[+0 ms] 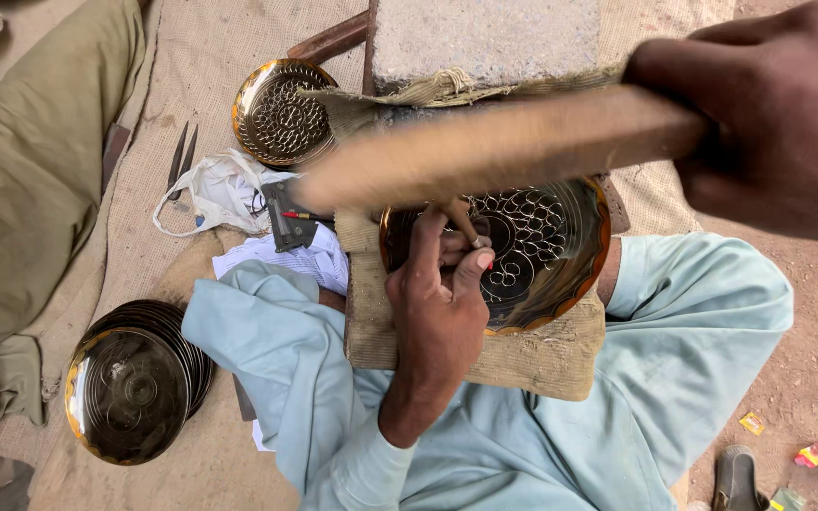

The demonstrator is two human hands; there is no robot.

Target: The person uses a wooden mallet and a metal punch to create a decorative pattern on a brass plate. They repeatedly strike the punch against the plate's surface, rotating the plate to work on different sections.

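at the lower left of the frame a stack of dark engraved plates [134, 388] lies on the burlap mat [191, 85]; above it, upper left of centre, sits a finished brass plate [276, 114] near small tongs [180, 156]. in the middle the left hand [439, 293] is clenched around a thin punch [461, 222], its tip set on the brass plate being worked [532, 255], which rests on a padded block [485, 350] across the lap. at the upper right the right hand [769, 123] grips a wooden mallet [494, 147], blurred and raised. the step looks like chasing the ring pattern; each strike calls for a steady punch and a square blow.
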